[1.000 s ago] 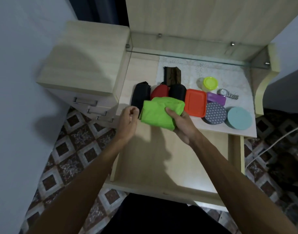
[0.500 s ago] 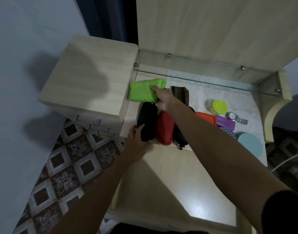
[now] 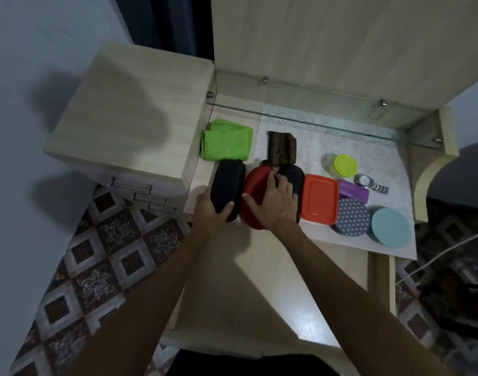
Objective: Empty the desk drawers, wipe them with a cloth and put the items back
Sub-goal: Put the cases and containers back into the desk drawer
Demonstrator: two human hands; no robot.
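A pulled-out wooden drawer [image 3: 259, 289] lies open below me with nothing in it. On the desk top [image 3: 322, 234] behind it lies a folded green cloth [image 3: 227, 139] at the back left, apart from both hands. My left hand [image 3: 213, 213] grips the near end of a black case [image 3: 228, 185]. My right hand [image 3: 275, 204] lies across a red case [image 3: 255, 191] and a second black case [image 3: 293, 177], its thumb on the red one and its fingers curled over both.
Also on the desk are a brown pouch [image 3: 282, 146], an orange lidded box [image 3: 319, 199], a purple box [image 3: 353, 189], a yellow-lidded jar [image 3: 343, 165], a wristwatch [image 3: 370, 183], a patterned round tin [image 3: 351, 217] and a teal round lid [image 3: 391, 226]. A drawer cabinet [image 3: 124, 123] stands left.
My right hand set the green cloth down at the back left of the desk and came back onto the red and black cases. My left hand took hold of the left black case.
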